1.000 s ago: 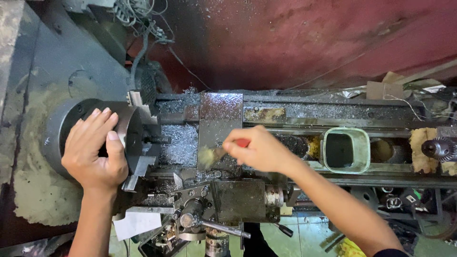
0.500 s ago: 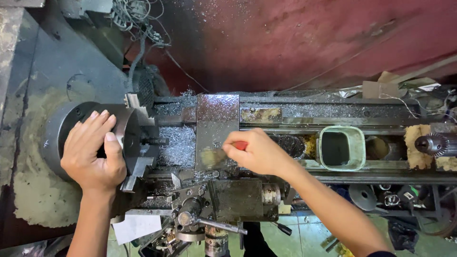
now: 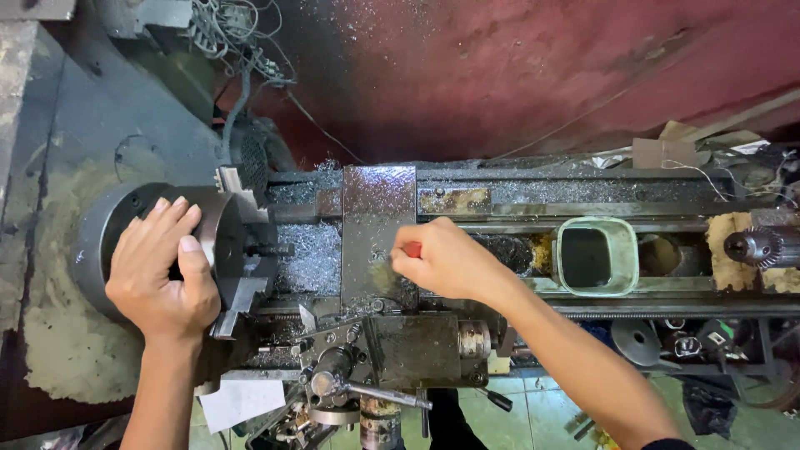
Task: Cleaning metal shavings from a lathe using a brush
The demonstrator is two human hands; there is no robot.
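Hands hold nearly the same places as 1 second ago: the left hand (image 3: 162, 279) still grips the round grey steel lathe chuck (image 3: 117, 250), the right hand (image 3: 446, 262) stays closed on a red-handled tool (image 3: 412, 249), now slightly lower over the chip-covered metal carriage (image 3: 375, 242).

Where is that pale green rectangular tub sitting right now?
In the head view, the green tub sits on the lathe bed right of centre, between the right hand and the drill chuck at the far right.
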